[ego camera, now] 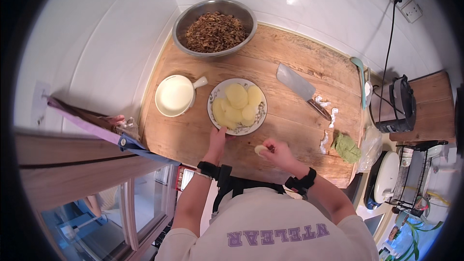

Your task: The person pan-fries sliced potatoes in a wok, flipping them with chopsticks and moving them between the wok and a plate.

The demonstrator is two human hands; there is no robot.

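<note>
A patterned round plate (260, 123) stands on the wooden table, with several pale yellow slices, possibly potato, (236, 96) piled on it. My left hand (218, 138) grips the plate's near rim, thumb on top. To the right of the plate, over the wood, my right hand (278, 153) holds one small round slice (260, 149) between thumb and fingers. A cleaver (296, 81) with a brown wooden handle lies flat beyond my right hand. Left of the plate is a cream bowl (174, 95) with a short side handle; it looks empty.
A large steel bowl (214, 54) full of brown dried pieces stands at the back. Crumpled white scraps (332, 117) and a green cloth (346, 148) lie at the right. Behind them are a teal utensil (359, 76), a black appliance (403, 105) and its cord. Fabric hangs at the left edge.
</note>
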